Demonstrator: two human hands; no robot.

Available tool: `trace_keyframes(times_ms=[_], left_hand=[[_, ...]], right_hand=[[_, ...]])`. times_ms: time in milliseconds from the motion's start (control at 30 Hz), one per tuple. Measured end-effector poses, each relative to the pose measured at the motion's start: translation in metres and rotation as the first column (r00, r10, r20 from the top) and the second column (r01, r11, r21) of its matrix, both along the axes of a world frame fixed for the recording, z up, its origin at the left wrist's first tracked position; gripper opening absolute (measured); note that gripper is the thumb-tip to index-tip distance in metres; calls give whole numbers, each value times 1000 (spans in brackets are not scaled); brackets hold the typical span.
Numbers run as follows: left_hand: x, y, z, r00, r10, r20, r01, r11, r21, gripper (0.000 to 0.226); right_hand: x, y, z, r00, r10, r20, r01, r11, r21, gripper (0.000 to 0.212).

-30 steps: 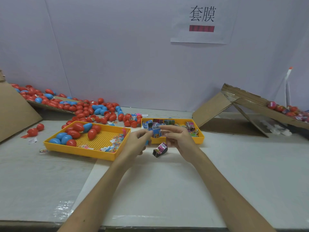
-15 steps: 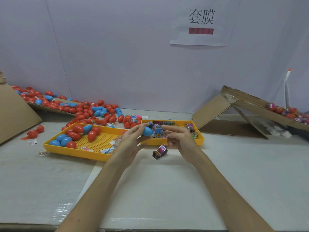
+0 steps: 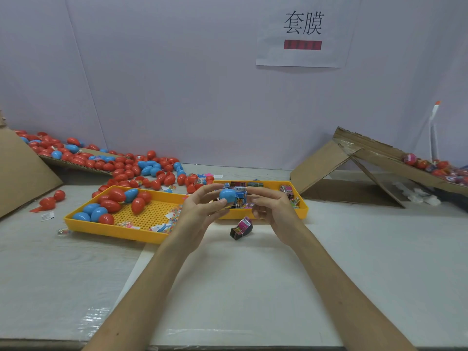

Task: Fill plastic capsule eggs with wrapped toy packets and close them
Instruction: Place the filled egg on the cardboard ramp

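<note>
Pinching the blue capsule egg [image 3: 227, 194] in your left hand [image 3: 202, 211] and the wrapped packet [image 3: 240, 198] in your right hand [image 3: 273, 211] above the right tray [image 3: 304, 211], you risk a packet corner snagging the rim and slipping out.

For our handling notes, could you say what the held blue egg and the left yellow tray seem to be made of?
Held blue egg: likely hard plastic, smooth, slightly glossy, with a soft highlight. Left yellow tray: probably moulded plastic, matte, uniform colour, with a regular perforated floor.
</note>
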State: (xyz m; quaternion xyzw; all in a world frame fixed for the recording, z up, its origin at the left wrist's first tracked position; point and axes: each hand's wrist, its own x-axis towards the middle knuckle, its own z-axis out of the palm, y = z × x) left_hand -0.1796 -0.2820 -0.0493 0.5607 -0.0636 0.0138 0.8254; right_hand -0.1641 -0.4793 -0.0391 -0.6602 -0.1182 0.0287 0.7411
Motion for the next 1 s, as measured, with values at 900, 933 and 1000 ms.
trace_keyframes(times_ms=[900,933,1000], left_hand=[[4,-5,-6,980,106,169,-151,947,284,28],[3,-6,-6,976,109,187,-162,941,297,25],[2,-7,-6,965,125,232,-201,918,341,22]], right_hand=[[2,3,-4,997,-54,63,62,989,-137,27],[1,3,-4,995,-59,86,72,985,-157,28],[-1,5,-4,990,-58,131,83,978,-194,30]])
